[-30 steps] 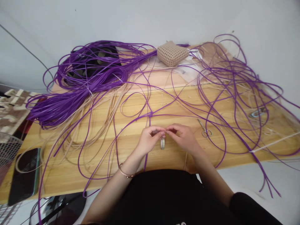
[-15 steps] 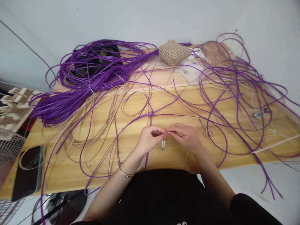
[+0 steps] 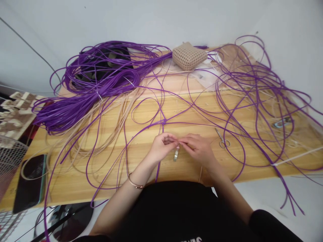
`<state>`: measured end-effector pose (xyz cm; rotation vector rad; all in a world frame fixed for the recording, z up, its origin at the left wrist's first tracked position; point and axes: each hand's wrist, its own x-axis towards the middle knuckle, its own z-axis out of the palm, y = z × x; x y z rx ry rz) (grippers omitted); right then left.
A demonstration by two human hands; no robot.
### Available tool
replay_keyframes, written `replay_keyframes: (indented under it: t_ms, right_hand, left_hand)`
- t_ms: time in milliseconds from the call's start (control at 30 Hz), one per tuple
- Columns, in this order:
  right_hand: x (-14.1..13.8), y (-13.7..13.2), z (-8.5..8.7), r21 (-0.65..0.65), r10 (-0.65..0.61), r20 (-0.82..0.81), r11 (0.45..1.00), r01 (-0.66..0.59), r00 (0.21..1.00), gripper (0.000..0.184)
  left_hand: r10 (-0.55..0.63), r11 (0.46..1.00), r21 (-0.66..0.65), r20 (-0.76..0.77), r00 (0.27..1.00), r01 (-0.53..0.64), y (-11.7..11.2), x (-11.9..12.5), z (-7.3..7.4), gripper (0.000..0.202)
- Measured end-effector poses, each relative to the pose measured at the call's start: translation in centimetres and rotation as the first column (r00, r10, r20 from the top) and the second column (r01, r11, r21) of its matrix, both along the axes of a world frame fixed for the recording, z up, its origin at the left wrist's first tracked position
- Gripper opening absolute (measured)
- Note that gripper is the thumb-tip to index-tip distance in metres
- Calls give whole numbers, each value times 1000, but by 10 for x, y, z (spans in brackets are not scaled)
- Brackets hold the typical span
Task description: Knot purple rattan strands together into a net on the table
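Observation:
Over the near edge of a wooden table, my left hand and my right hand meet fingertip to fingertip. Both are closed in a pinch on a small metal ring that hangs just below the fingers. A purple strand runs down from under my left hand toward my lap. Just beyond the hands, several purple strands cross at a small knot.
A thick purple cord bundle and beige cords cover the left of the table. Loose purple loops fill the right. Small scissors lie right of my hands. A woven beige pouch sits at the back, a phone at the near left.
The hands have stayed together at the same spot, fingers shifting slightly on the ring. The view has tilted a little.

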<state>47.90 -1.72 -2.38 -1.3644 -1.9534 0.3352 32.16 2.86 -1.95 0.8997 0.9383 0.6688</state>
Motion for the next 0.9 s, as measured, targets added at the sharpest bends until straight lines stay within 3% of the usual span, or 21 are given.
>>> replay_keyframes:
  t_ms: [100,167,233,300,400,500,767,900]
  right_hand:
    - [0,-2,-8,209,-35,142,978,4,989,19]
    - [-1,-3,-9,266,-36,174,964,-12,984,18]
    - [-1,-5,-8,216,3,117,976,-29,993,14]
    - [-2,-6,-4,75,31,-28,997,-29,999,14]
    - [-4,-6,-1,-164,-65,-223,986,28,973,16]
    - [-6,-6,-1,-280,-169,-275,956,90,946,10]
    - [-4,-7,-6,-172,-159,-257,978,117,953,5]
    - [-4,-7,-11,-104,-159,-264,985,136,951,4]
  left_hand:
    - [-35,994,-103,50,998,40,2,-3,-1,19]
    - [-31,993,-113,55,998,38,2,-4,-2,22]
    - [-9,996,-89,43,999,13,2,-5,-4,25]
    - [25,999,-46,15,1000,-24,2,-4,-4,25]
    - [56,998,32,-60,997,-55,1,-2,-3,21]
    - [54,995,88,-116,992,-44,-2,0,-1,17]
    - [8,998,58,-49,999,-5,-3,0,-10,19]
    - [-91,992,77,-94,991,98,-5,2,-14,31]
